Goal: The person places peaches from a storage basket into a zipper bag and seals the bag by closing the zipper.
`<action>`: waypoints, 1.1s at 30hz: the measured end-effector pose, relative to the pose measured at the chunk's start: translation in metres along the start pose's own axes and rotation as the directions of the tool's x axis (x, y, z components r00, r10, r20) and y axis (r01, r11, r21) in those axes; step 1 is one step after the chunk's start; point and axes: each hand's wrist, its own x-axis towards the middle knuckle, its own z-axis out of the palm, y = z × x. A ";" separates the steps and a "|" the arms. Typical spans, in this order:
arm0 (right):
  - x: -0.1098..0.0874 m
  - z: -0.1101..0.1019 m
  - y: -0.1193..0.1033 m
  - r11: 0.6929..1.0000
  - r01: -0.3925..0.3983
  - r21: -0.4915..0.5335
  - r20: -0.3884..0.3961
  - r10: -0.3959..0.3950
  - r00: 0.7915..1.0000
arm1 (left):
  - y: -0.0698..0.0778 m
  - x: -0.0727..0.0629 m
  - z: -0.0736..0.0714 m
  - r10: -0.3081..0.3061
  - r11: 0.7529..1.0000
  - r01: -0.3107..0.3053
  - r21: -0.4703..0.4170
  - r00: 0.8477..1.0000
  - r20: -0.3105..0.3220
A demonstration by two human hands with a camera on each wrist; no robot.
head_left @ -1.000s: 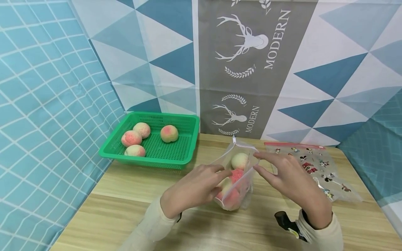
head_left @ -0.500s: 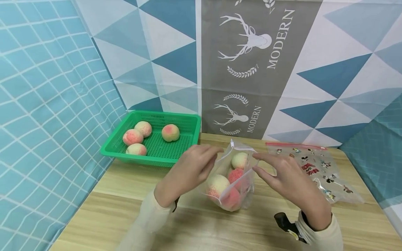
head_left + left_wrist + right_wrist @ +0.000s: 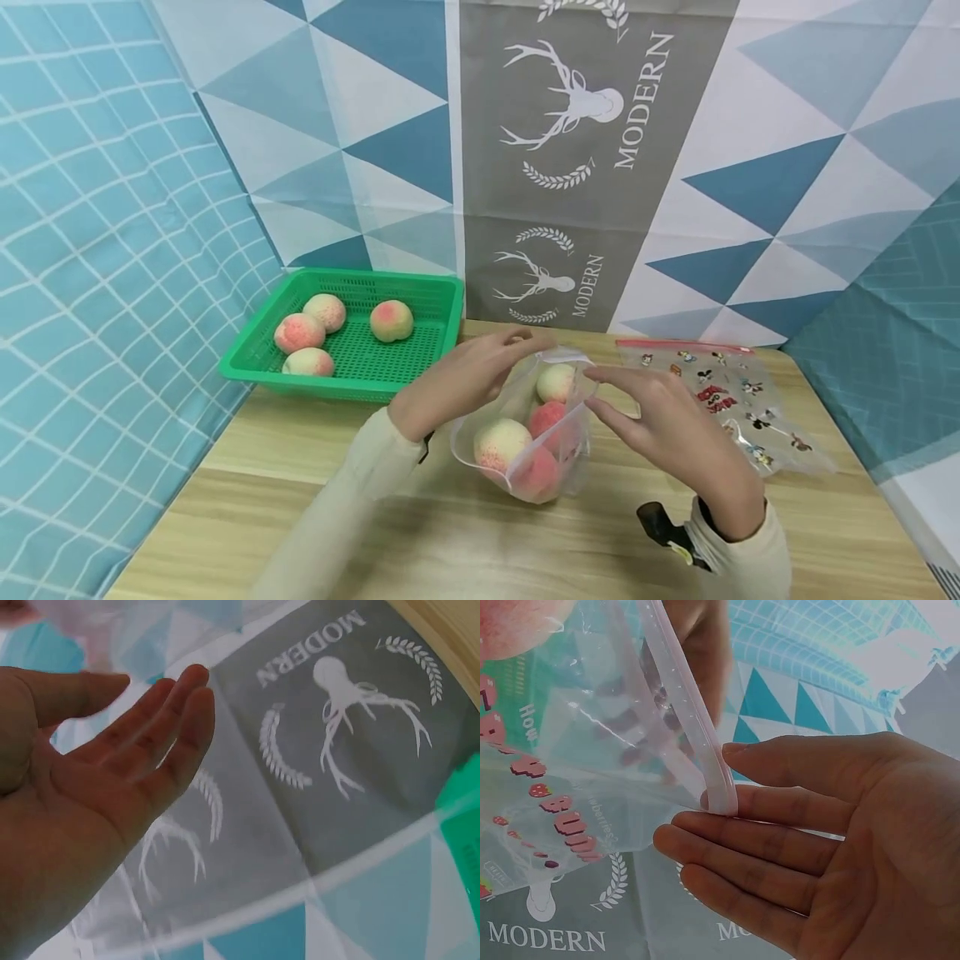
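Observation:
A clear zip bag (image 3: 480,417) with a white-edged mouth stands on the table and bulges with several peaches, one a pale peach (image 3: 502,444) at its left side. My left hand (image 3: 468,375) hovers at the bag's left rim, its fingers loosely bent. The left wrist view shows that hand (image 3: 112,765) with nothing in its palm. At the bag's right corner my right hand (image 3: 667,425) has thumb and index finger spread, touching the rim. Red lettering marks the bag (image 3: 562,817) in the right wrist view, where the zip strip meets the nearly straight fingers of my right hand (image 3: 825,832).
A green basket (image 3: 341,385) with several peaches, among them a lone peach (image 3: 391,321), stands at the back left. A flat printed zip bag (image 3: 720,392) with a red zip lies to the right. Patterned cloth (image 3: 405,125) hangs behind the wooden table (image 3: 240,492).
My left hand has left the front of the bag and moved to its back left rim. The left side of the mouth now spreads wider. My right hand stays at the corner.

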 end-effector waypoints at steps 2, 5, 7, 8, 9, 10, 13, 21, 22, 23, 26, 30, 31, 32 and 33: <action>0.000 0.000 0.000 1.000 0.005 0.012 0.003 -0.005 1.000 | -0.003 0.006 0.003 0.034 0.999 -0.033 -0.019 0.999 0.013; -0.001 0.001 -0.001 1.000 0.017 0.020 0.007 -0.017 1.000 | -0.006 0.009 0.005 0.052 0.998 -0.051 -0.035 0.999 0.012; -0.001 0.001 -0.001 0.999 0.029 0.025 0.003 -0.029 1.000 | -0.007 0.011 0.004 0.054 0.998 -0.054 -0.027 0.998 -0.017; -0.001 0.000 -0.002 0.999 0.033 0.025 0.000 -0.033 0.999 | -0.007 0.011 0.003 0.054 0.998 -0.055 -0.014 0.998 -0.038; -0.001 0.000 -0.004 0.999 0.042 0.023 -0.005 -0.041 0.999 | -0.008 0.013 0.001 0.052 0.999 -0.052 0.003 0.997 -0.062; -0.001 0.000 -0.005 0.998 0.054 0.024 -0.006 -0.054 0.999 | -0.008 0.014 -0.002 0.051 0.999 -0.049 0.025 0.995 -0.090; -0.003 0.000 -0.013 0.990 0.117 0.074 0.031 -0.119 0.992 | -0.010 0.018 -0.010 0.036 0.995 -0.020 0.096 0.986 -0.164; -0.021 0.010 -0.054 0.979 0.136 0.154 0.367 -0.184 0.912 | -0.014 0.014 -0.020 -0.109 0.977 0.143 0.159 0.972 -0.208; -0.023 0.010 -0.056 0.986 0.113 0.118 0.413 -0.153 0.898 | -0.015 0.012 -0.021 -0.135 0.974 0.168 0.153 0.969 -0.208; -0.024 0.009 -0.057 0.993 0.090 0.082 0.447 -0.118 0.887 | -0.017 0.010 -0.023 -0.159 0.970 0.192 0.148 0.965 -0.209; -0.026 0.010 -0.054 0.998 0.057 -0.033 0.456 -0.036 0.889 | -0.022 0.005 -0.029 -0.224 0.959 0.255 0.127 0.950 -0.217; -0.022 0.016 -0.046 0.993 0.043 -0.107 0.387 0.002 0.922 | -0.030 -0.007 -0.035 -0.291 0.942 0.322 0.095 0.925 -0.244; -0.020 0.016 -0.044 0.993 0.036 -0.113 0.376 0.009 0.927 | -0.032 -0.010 -0.036 -0.300 0.937 0.334 0.099 0.919 -0.256; -0.018 0.017 -0.042 0.993 0.035 -0.110 0.361 0.007 0.933 | -0.034 -0.013 -0.037 -0.306 0.934 0.343 0.104 0.914 -0.265; -0.017 0.016 -0.041 0.994 0.033 -0.105 0.349 0.006 0.937 | -0.036 -0.017 -0.037 -0.310 0.932 0.348 0.103 0.910 -0.274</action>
